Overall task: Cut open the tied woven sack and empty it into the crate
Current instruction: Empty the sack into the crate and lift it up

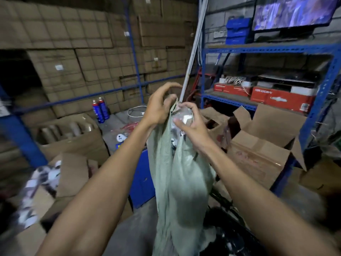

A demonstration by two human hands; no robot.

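A pale green woven sack hangs limp in front of me, held up by its top edge. My left hand pinches the sack's upper left edge, fingers curled over it. My right hand grips the top right together with a clear plastic bag that shows at the sack's mouth. The sack's lower end drops towards a dark crate at bottom right holding dark and white bits. No knife or cutter shows.
A blue bin stands just behind the sack. Open cardboard boxes crowd the right and left. A blue metal rack with red boxes is on the right. Two blue spray cans stand on the table behind.
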